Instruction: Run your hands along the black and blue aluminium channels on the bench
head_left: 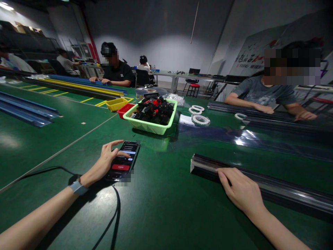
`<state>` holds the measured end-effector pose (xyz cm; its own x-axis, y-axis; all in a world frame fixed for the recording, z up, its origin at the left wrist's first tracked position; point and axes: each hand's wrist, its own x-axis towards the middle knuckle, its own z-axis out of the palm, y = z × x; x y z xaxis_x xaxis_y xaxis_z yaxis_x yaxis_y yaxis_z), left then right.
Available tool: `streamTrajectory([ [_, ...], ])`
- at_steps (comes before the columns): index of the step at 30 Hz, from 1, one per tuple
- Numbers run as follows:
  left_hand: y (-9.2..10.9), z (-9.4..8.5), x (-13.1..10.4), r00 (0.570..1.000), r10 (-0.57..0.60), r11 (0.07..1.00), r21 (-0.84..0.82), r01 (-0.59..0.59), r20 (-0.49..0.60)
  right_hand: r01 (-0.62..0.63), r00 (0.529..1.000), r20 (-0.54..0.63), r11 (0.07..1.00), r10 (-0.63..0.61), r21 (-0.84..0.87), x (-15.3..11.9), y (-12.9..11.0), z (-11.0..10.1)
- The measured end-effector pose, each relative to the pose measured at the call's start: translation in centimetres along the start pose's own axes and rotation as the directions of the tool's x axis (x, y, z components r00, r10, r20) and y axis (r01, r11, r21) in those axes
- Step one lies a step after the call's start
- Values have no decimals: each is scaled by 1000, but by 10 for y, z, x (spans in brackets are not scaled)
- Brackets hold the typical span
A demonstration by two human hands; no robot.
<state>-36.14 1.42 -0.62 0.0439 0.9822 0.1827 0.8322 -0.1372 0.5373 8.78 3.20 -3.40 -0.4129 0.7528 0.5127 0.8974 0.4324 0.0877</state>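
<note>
My left hand is over a phone that lies on the green table, its fingers apart and one fingertip at the lit screen. A cable runs from the phone's lower end toward me. On the right, my right hand rests on the near edge of a long dark profile with a shiny strip along it. The thumb and fingertips touch the profile close to its left end; the fingers lie together, and whether they grip it is unclear.
A green basket of black and red parts stands mid-table, beside red and yellow bins. Tape rolls and clear film lie right of it. Blue profiles lie left. Two people sit across the table, hands on profiles.
</note>
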Motion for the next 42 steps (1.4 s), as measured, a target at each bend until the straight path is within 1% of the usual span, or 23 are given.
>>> streamTrajectory([
  [3, 0, 0, 1, 1000, 11, 999, 34, -11, 1, -3, 1000, -16, 1000, 3, 3, 1, -1, -1],
  [7, 0, 2, 1, 1000, 7, 999, 53, -8, 9, -14, 1000, -1, 1000, 14, 4, 0, 0, 1],
  [10, -3, 3, 1, 1000, 18, 998, 54, -19, 19, -16, 1000, 12, 1000, 16, -1, -1, 1, 2],
  [12, -8, 4, 2, 1000, 23, 999, 50, -22, -16, -8, 1000, 8, 1000, 8, 3, -1, 1, 2],
  [16, -14, 0, 2, 988, 9, 1000, 13, -7, -155, 6, 1000, -8, 1000, -6, 2, -1, 1, 1],
  [19, -12, -5, 0, 980, 6, 999, 33, 0, -197, 2, 1000, 2, 1000, -2, 0, -1, 1, 1],
  [21, -9, -7, -3, 980, -26, 994, 101, 46, -195, -5, 1000, 9, 1000, 5, 1, -1, 1, 1],
  [23, -5, -5, -10, 983, -55, 974, 205, 91, -175, -1, 1000, 15, 1000, 1, 8, -1, 1, 0],
  [24, -2, -3, -14, 986, -51, 960, 263, 92, -160, 2, 1000, 13, 1000, -3, 10, 0, 1, 0],
  [26, 3, 2, -25, 993, 5, 928, 370, 39, -116, 6, 1000, 5, 1000, -6, 10, 0, 1, 0],
  [28, 10, 9, -35, 996, 57, 896, 443, -21, -68, 3, 1000, 5, 1000, -3, 8, 0, 1, -1],
  [29, 14, 12, -40, 996, 70, 878, 477, -36, -54, 0, 1000, 8, 1000, 0, 7, 0, 1, -1],
  [31, 21, 17, -46, 996, 68, 842, 539, -26, -58, -5, 1000, 14, 1000, 5, 6, 0, 0, -1],
  [36, 28, 22, -47, 998, 32, 790, 613, 4, -49, -12, 1000, 28, 1000, 11, 7, -1, 1, 0],
  [39, 27, 20, -45, 998, 25, 795, 606, 17, -61, -13, 1000, 15, 1000, 13, -5, -1, 2, 1],
  [42, 25, 19, -44, 996, 42, 813, 582, 8, -73, -1, 1000, 3, 1000, 1, 2, -1, 1, 0],
])
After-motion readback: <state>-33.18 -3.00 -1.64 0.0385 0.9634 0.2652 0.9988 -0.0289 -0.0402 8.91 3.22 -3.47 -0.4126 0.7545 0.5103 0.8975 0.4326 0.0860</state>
